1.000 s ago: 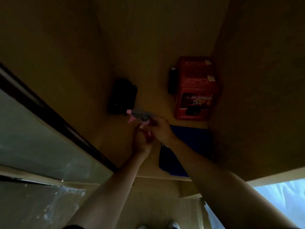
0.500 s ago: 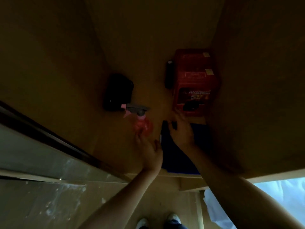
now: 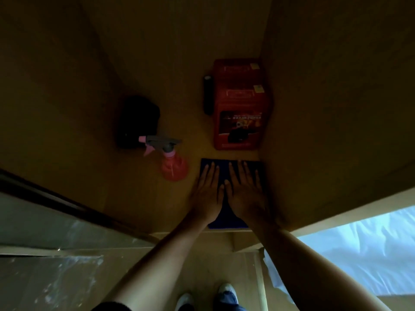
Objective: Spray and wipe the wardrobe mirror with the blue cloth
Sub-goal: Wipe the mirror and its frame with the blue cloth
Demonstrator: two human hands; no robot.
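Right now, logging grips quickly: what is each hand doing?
Left hand: open, flat on the blue cloth.
Right hand: open, flat on the same cloth.

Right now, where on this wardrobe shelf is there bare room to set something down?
Bare strip between the black object and the red box, and shelf in front of the spray bottle. Right corner is crowded: both hands lie flat on the blue cloth.
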